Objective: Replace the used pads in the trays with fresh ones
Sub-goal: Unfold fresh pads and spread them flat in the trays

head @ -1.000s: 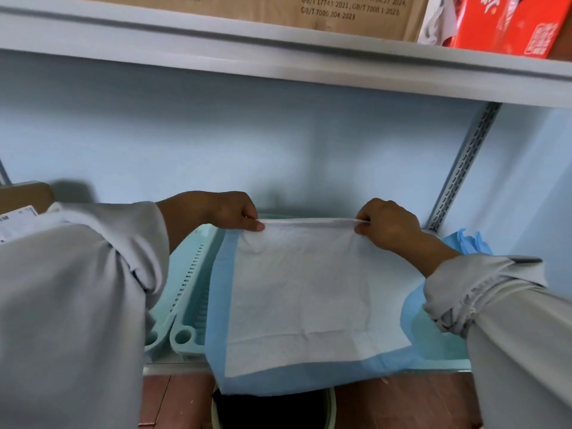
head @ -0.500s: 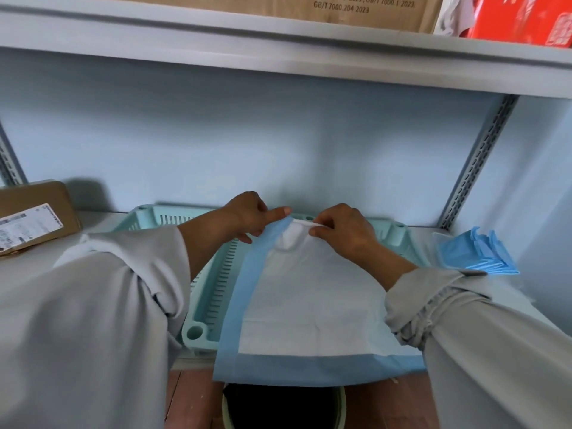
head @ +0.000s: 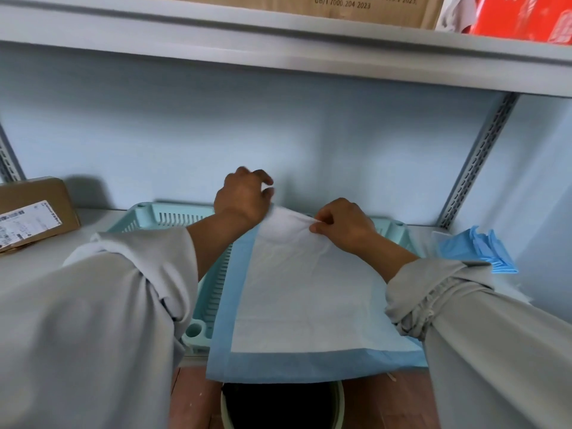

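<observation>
Right hand (head: 343, 226) pinching — left hand (head: 244, 198) loose

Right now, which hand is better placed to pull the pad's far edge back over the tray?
Right hand: it pinches the pad at its bunched far edge. The left hand sits at that edge with loose fingers, without a clear grip.

The person wears loose light grey sleeves (head: 102, 320), bunched above the wrists, leaving both hands (head: 244, 198) bare.

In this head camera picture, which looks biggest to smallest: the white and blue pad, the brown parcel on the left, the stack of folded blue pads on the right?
1. White and blue pad, by far.
2. Brown parcel, partly cut off at the frame edge.
3. Stack of folded blue pads.
The last two look close, so their order is unsure.
</observation>
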Available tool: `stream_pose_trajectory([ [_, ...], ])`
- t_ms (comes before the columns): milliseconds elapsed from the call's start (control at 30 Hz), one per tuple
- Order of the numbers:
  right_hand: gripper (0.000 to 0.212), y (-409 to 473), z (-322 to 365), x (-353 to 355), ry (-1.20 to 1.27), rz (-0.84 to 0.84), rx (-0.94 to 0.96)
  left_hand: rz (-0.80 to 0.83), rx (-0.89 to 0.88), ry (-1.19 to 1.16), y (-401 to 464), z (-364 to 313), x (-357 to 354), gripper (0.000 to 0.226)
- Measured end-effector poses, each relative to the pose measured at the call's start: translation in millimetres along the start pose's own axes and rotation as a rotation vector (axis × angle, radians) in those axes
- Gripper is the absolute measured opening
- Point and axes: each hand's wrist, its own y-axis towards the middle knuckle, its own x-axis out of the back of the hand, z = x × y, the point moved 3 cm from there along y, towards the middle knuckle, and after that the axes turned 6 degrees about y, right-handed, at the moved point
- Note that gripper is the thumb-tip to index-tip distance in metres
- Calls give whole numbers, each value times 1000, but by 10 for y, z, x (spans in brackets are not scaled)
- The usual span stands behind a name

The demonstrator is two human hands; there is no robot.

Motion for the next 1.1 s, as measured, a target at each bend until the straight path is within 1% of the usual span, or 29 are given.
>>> stream_pose_trajectory([
  [33,27,-1,12,-6,4,6,17,-10,-157,14,-24,-106,9,32],
  [67,25,-11,26,-12,34,19,44,40,-323,34,-55,-221,2,38],
  [100,20,-20,33,-17,79,41,65,128,-456,92,-87,-321,-24,41],
  [133,16,-45,52,-18,122,66,98,214,-538,174,-121,-398,-55,41],
  [167,18,-72,69,-27,130,91,122,271,-560,250,-139,-439,-92,38],
  [200,19,-107,87,-30,121,112,140,290,-547,296,-139,-459,-116,33],
  [267,8,-124,32,-35,16,129,116,245,-523,315,-103,-465,-115,27],
  [333,33,-150,-120,14,-122,126,37,208,-512,329,-64,-427,-90,23],
  [400,43,-205,-314,114,-197,115,-62,194,-452,345,9,-315,-33,22],
  [467,45,-240,-485,227,-208,55,-129,186,-395,395,64,-210,20,23],
  [500,44,-237,-534,262,-203,24,-140,181,-396,438,79,-196,27,23],
  [567,42,-188,-537,283,-164,-7,-105,186,-449,517,65,-258,3,23],
  [600,41,-157,-501,272,-130,3,-71,195,-481,529,35,-324,-27,26],
  [667,36,-116,-394,225,-59,21,8,237,-480,497,-40,-454,-109,31],
  [733,28,-118,-318,207,-3,7,64,289,-442,460,-70,-555,-203,24],
  [767,24,-128,-305,210,19,-7,78,342,-400,418,-80,-577,-246,20],
  [800,20,-135,-303,214,47,-21,82,414,-346,326,-88,-573,-294,15],
  [867,15,-145,-316,228,96,-33,78,586,-224,31,-128,-562,-391,6],
  [900,13,-148,-321,244,110,-41,77,650,-178,-79,-156,-559,-416,4],
  [933,11,-148,-330,264,110,-50,72,673,-158,-122,-160,-545,-429,6],
  [967,10,-144,-356,295,74,-48,61,668,-160,-90,-142,-532,-425,14],
  [1000,15,-137,-406,321,-10,-18,29,655,-172,-22,-120,-517,-405,19],
  [1067,32,-139,-565,341,-207,123,-79,587,-204,127,-60,-479,-336,20],
  [1100,36,-144,-652,354,-249,161,-125,548,-203,172,2,-458,-313,21],
])
